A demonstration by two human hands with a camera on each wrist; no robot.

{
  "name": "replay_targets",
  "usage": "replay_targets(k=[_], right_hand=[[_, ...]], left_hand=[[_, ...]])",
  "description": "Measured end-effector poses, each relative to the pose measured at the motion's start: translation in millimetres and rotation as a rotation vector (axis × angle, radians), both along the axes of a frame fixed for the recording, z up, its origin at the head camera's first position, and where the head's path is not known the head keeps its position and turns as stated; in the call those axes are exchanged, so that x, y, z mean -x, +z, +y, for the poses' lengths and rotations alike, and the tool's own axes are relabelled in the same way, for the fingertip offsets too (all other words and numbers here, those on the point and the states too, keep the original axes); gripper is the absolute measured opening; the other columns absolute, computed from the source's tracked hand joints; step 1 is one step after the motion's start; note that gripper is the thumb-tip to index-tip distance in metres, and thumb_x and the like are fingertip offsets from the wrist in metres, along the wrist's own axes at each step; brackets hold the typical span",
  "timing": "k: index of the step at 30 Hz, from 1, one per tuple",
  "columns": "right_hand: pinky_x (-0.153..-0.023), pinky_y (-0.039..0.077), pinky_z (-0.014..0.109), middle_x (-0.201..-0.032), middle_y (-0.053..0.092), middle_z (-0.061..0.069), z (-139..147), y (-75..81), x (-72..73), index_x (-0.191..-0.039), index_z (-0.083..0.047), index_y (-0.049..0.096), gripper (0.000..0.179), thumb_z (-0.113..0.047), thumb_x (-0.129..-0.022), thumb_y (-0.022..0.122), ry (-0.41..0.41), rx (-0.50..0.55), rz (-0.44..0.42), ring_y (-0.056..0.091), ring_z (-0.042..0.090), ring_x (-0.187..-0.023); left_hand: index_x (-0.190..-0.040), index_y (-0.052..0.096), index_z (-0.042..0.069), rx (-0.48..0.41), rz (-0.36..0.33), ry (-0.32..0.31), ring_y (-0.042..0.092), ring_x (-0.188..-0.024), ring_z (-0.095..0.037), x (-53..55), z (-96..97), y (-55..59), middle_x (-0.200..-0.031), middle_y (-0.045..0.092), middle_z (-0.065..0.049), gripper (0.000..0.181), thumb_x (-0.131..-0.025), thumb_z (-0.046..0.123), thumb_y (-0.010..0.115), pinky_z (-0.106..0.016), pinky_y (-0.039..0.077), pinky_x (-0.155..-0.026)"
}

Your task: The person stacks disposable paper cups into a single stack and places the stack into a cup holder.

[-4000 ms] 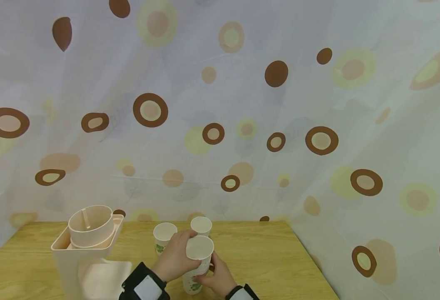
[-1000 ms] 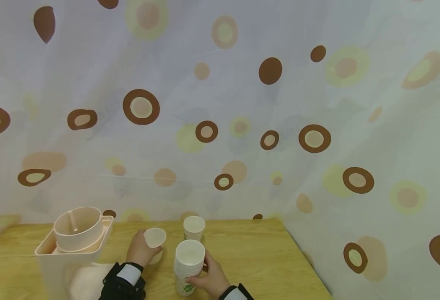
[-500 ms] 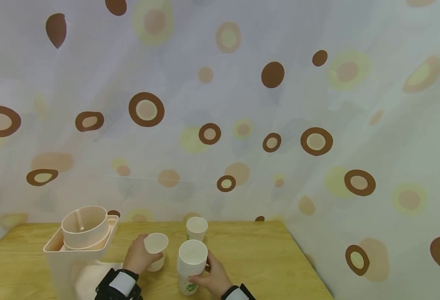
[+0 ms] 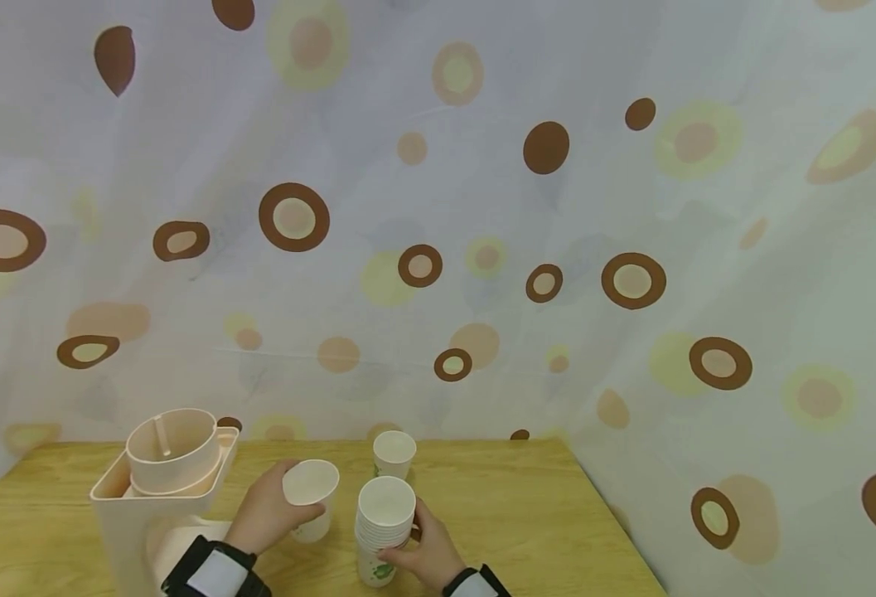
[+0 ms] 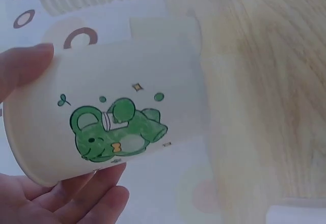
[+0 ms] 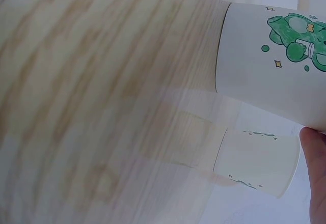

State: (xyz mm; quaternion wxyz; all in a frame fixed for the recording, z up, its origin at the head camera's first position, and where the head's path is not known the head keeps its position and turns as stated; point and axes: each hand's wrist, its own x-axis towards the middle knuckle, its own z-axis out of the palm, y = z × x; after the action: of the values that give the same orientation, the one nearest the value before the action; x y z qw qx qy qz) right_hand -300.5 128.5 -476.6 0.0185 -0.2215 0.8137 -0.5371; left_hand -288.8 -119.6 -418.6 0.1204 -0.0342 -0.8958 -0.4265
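Note:
My left hand (image 4: pixel 269 506) holds a white paper cup (image 4: pixel 312 527) at its upper part, thumb on one side and fingers on the other. A green cartoon bear is printed on that cup (image 5: pixel 117 132) in the left wrist view. To its right, my right hand (image 4: pixel 432 549) grips a stack of nested paper cups (image 4: pixel 378 539), several rims showing above its thumb. The lowest cup (image 6: pixel 270 66) carries the same print in the right wrist view. Behind the stack, a separate paper cup (image 4: pixel 394 466) stands upright on the table.
A cream plastic appliance (image 4: pixel 132 539) with a round open bowl (image 4: pixel 172 452) on top stands at the left. The wooden table (image 4: pixel 527 531) reaches back to a hanging sheet (image 4: pixel 438 207) patterned with brown and yellow circles, which also slopes down along the right side.
Four seconds ago, my left hand was at the top of the stack. It has moved left and holds a cup there, which now appears slightly larger. My right hand stays on the stack.

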Motion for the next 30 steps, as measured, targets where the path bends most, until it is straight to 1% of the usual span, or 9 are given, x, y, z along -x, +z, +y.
replay_targets(k=[5, 12, 18, 24, 30], right_hand=[[-0.091, 0.048, 0.035, -0.127, 0.055, 0.014, 0.3, -0.4, -0.2, -0.136, -0.002, 0.039, 0.075, -0.018, -0.075, 0.078, -0.001, 0.005, -0.016, 0.053, 0.022, -0.111], [-0.093, 0.048, 0.039, -0.128, 0.054, 0.014, 0.0, 0.0, 0.0, -0.137, -0.002, 0.038, 0.076, -0.018, -0.075, 0.078, -0.003, 0.007, -0.036, 0.053, 0.024, -0.112], [-0.093, 0.048, 0.043, -0.128, 0.054, 0.015, -0.2, 0.0, -0.4, -0.136, -0.001, 0.038, 0.077, -0.019, -0.074, 0.079, -0.004, 0.017, -0.038, 0.052, 0.026, -0.113], [-0.092, 0.049, 0.044, -0.127, 0.055, 0.015, -0.1, 0.3, -1.6, -0.136, -0.001, 0.039, 0.076, -0.020, -0.074, 0.079, -0.012, 0.012, -0.030, 0.053, 0.027, -0.112], [-0.092, 0.049, 0.040, -0.126, 0.055, 0.014, -0.2, 0.1, -0.8, -0.136, -0.002, 0.038, 0.076, -0.020, -0.074, 0.079, -0.008, 0.004, -0.023, 0.054, 0.023, -0.111]], left_hand=[[-0.118, 0.054, -0.005, -0.003, 0.008, -0.005, 0.061, -0.092, -0.027, -4.9, -0.1, 8.0, -0.107, 0.064, -0.018, 0.072, -0.061, 0.025, 0.085, -0.041, 0.050, -0.076], [-0.121, 0.053, -0.006, -0.005, 0.017, -0.016, 0.061, -0.093, -0.027, -9.1, 1.9, 21.4, -0.110, 0.064, -0.018, 0.074, -0.062, 0.027, 0.084, -0.042, 0.050, -0.076], [-0.120, 0.054, -0.002, -0.016, 0.039, -0.029, 0.062, -0.093, -0.025, -11.3, 5.0, 31.6, -0.108, 0.065, -0.015, 0.072, -0.062, 0.027, 0.084, -0.039, 0.050, -0.076], [-0.122, 0.053, -0.003, -0.022, 0.045, -0.038, 0.061, -0.096, -0.027, -10.6, 10.1, 39.0, -0.110, 0.064, -0.016, 0.074, -0.063, 0.028, 0.084, -0.042, 0.051, -0.077], [-0.126, 0.050, -0.003, -0.026, 0.047, -0.046, 0.061, -0.098, -0.029, -13.2, 16.9, 51.2, -0.114, 0.063, -0.019, 0.078, -0.065, 0.030, 0.083, -0.043, 0.051, -0.078]])
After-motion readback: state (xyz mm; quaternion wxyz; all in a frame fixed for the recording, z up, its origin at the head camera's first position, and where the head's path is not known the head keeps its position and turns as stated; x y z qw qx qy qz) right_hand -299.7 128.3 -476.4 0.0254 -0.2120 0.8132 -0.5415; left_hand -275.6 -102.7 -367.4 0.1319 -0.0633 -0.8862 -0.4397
